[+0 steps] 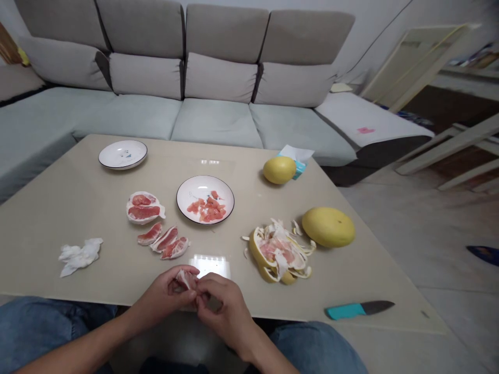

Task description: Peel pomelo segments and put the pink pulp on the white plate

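The left hand [166, 297] and right hand [223, 306] have closed grips pinching a pomelo segment [185, 279] above the desk [89, 192] edge, where tearing its membrane too hard could crush the flesh or slippery juice could drop it.

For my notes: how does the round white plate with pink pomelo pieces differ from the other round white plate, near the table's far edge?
The plate with pieces holds pink pomelo pulp; the other plate holds no pulp. The first sits mid-table, the second nearer the far edge. The first looks larger, but it is nearer the camera, so true sizes are unclear. Both are white with dark rims, on the beige table.
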Available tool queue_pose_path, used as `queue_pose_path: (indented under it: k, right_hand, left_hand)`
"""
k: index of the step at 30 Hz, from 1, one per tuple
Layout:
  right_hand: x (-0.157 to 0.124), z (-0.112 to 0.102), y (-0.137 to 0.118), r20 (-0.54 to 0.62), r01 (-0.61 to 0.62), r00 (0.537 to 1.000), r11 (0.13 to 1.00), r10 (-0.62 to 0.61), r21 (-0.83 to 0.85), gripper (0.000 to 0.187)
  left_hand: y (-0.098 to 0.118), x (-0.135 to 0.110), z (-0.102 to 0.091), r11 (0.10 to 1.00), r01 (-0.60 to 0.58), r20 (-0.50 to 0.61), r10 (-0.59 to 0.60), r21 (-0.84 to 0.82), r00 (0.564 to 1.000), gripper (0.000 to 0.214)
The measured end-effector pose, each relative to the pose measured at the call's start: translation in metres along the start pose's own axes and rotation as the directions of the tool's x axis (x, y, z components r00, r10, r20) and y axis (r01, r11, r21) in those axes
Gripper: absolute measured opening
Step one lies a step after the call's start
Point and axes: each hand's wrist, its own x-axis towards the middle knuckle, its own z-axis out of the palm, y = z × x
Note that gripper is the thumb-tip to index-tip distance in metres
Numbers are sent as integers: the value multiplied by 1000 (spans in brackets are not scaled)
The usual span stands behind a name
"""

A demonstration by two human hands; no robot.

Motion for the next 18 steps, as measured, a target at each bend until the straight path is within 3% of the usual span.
queue_pose_path:
  k: [8,15,18]
  right_hand:
    - [-4,14,7,-127,-53,991,999,51,-9,13]
    - [-6,25,9,-214,-6,977,998,-8,-62,18]
    - [-5,23,13,-252,-38,968,997,20,-68,18]
  left_hand:
    - [-1,-2,2,997,-46,-22,45,-61,999,42]
    - [-6,-3,6,995,-89,-122,82,-47,989,39]
    - [-4,-4,9,995,-84,-190,74,-46,979,39]
